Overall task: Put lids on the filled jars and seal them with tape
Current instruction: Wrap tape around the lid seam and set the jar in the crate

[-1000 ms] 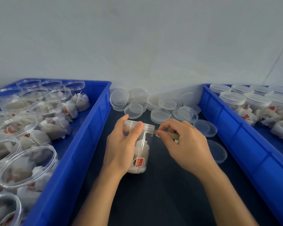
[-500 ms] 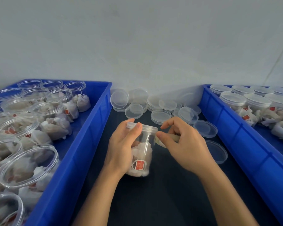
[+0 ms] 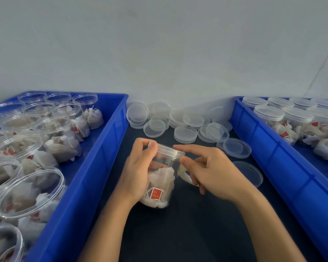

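Clear jar [image 3: 162,178] is held in the left hand's [image 3: 138,173] curled fingers. Right hand [image 3: 212,174] pinches tape [image 3: 186,175] at the lid [image 3: 170,151]. Tape could wrinkle if the jar slips.

A lidded clear plastic jar of paper sachets [image 3: 160,178] sits mid-table on the dark table top [image 3: 187,233], between 2 blue plastic crates. The left blue crate [image 3: 95,167] carries open filled jars [image 3: 27,191]; the right blue crate [image 3: 269,154] carries lidded jars [image 3: 269,115]. Behind the jar, loose clear round lids [image 3: 185,134] lie along the pale wall [image 3: 159,44], the left hand [image 3: 138,173] on the jar's left, the right hand [image 3: 212,173] on its right.
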